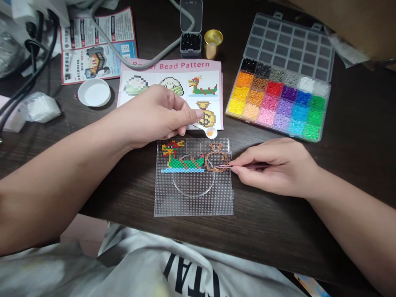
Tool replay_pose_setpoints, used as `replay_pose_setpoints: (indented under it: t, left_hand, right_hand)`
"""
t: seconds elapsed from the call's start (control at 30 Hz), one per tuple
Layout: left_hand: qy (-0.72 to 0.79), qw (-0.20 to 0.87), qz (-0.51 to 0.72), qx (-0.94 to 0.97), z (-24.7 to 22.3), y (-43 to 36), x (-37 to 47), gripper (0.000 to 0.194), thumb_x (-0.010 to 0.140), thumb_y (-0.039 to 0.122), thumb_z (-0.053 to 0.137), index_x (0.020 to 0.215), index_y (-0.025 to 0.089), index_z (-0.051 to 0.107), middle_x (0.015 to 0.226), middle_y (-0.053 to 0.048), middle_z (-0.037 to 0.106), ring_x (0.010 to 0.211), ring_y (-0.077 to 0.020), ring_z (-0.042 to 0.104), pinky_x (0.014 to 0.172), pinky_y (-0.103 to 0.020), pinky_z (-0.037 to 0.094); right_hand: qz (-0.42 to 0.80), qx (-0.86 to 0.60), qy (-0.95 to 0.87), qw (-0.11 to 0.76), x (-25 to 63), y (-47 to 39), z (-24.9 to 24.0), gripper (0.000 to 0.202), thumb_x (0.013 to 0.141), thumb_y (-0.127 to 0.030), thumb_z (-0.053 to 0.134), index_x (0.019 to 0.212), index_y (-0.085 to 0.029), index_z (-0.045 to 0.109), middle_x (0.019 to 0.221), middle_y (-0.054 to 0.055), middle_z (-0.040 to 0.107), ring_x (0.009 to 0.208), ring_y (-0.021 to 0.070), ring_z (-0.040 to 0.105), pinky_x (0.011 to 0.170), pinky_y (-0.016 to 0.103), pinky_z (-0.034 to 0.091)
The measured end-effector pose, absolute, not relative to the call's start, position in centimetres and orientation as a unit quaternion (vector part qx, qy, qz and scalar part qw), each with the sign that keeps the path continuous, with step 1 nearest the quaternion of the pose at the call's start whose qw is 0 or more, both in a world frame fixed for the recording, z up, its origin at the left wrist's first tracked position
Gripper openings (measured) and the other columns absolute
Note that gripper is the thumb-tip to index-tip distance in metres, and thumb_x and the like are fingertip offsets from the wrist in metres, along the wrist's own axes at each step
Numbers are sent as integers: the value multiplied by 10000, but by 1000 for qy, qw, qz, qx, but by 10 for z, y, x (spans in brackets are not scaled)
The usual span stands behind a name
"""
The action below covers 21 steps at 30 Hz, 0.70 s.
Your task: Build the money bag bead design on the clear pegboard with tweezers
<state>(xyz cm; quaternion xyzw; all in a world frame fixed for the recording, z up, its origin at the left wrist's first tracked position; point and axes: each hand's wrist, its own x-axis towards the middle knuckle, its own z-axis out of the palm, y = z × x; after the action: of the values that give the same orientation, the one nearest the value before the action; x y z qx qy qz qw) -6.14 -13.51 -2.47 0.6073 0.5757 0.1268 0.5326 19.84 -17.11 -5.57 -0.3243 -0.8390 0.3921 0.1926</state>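
My left hand (pixel 163 113) is closed around the handle of a small white spoon (pixel 212 132), whose bowl holds a few orange beads above the top edge of the pegboard. My right hand (pixel 275 167) pinches thin tweezers (pixel 250 166), their tips at the lower part of a brown bead outline (pixel 216 168) shaped like a money bag. On the clear pegboard (pixel 192 206), left of that outline, lies a finished-looking green dragon boat of beads (pixel 184 161) with a blue base. A bead between the tweezer tips is too small to make out.
Behind the pegboard lies a bead pattern sheet (pixel 142 74), partly under my left hand. An open compartment box of coloured beads (pixel 278 95) stands at right. A small box of black beads (pixel 191 43), a gold cup (pixel 213 39), a white lid (pixel 94 93) and cables (pixel 34 70) are around.
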Motion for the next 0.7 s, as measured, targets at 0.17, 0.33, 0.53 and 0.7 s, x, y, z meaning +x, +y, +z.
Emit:
replay_pose_setpoints:
  t: [0.17,0.33,0.53,0.7]
  left_hand:
    - [572,539,142,602,-37,-131,-67,352,856,412,617,647,143,529,489,10,453,402,-35,363,395,-187,241]
    - [560,547,143,605,-37,-131,-67,343,854,406,616,655,139,532,502,9,456,405,-31,354,399,-191,229]
    - [559,553,148,600,-35,-131,-65,403,840,470,629,627,150,510,526,3,462,407,-31,347,388,-190,215]
    - [563,551,142,599,-35,-131,-64,399,851,465,617,636,143,518,493,20,446,390,-25,337,393,-184,206]
  right_hand:
    - [404,-325,-832,199,198,-171,-54,56,817,-173,681,816,-209,724,613,-18,684,423,84,513,384,251,407]
    - [414,-324,-827,198,199,-172,-54,62,818,-172,677,815,-216,721,603,-27,668,434,87,508,387,248,406]
    - [427,-335,-816,199,200,-173,-56,58,821,-185,680,834,-219,725,575,-35,645,432,85,500,380,238,402]
    - [424,-327,-822,193,199,-173,-56,69,826,-178,670,836,-196,736,620,-18,678,457,85,523,400,233,402]
